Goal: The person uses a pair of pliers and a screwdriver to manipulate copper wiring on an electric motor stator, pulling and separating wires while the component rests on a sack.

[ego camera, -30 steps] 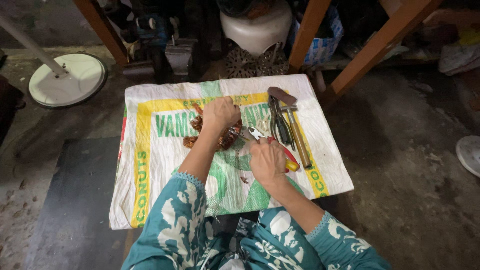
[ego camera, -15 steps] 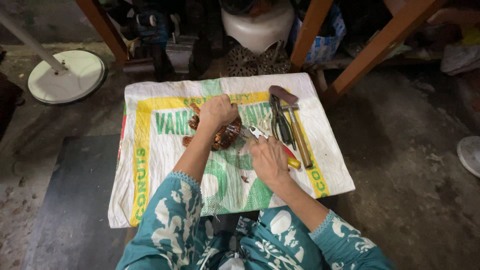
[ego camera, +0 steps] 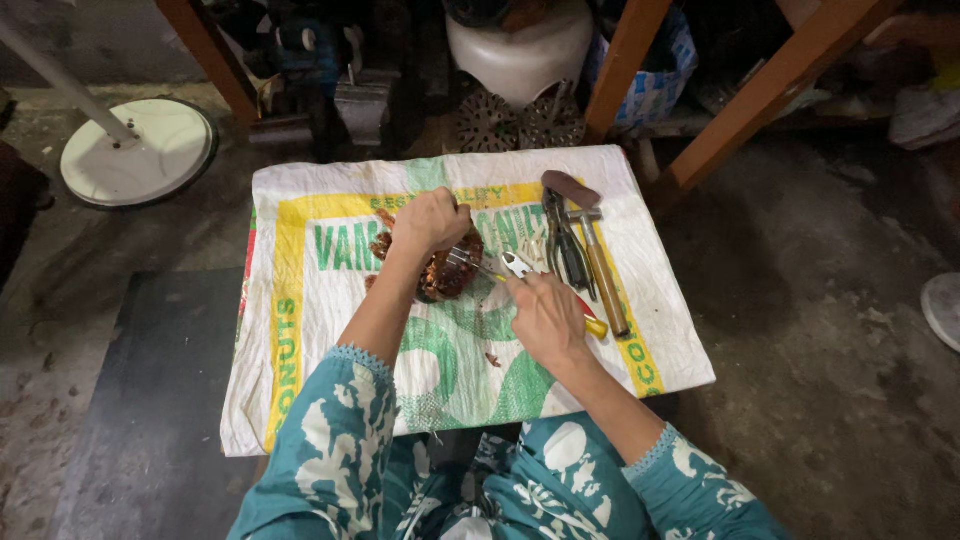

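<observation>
Rusty motor part (ego camera: 448,272) sits under the left hand (ego camera: 430,222) — right hand (ego camera: 545,318) grips pliers (ego camera: 515,266), jaws pointing left at it

Single view: head-worn camera, looking steeply down from above the wearer's own forearms, facing forward across a printed sack (ego camera: 330,330) spread on the floor (ego camera: 830,300). Range close to medium; no second view shares the scene.

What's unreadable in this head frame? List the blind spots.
- Rusty brown round part: head view, mostly covered by the left hand; its shape is unclear.
- Pliers with yellow handles: handles hidden in the right hand; the grip is not visible.
- Metal piece between pliers and part: too small.
- White round base: its pole is cut off by the left edge.
</observation>
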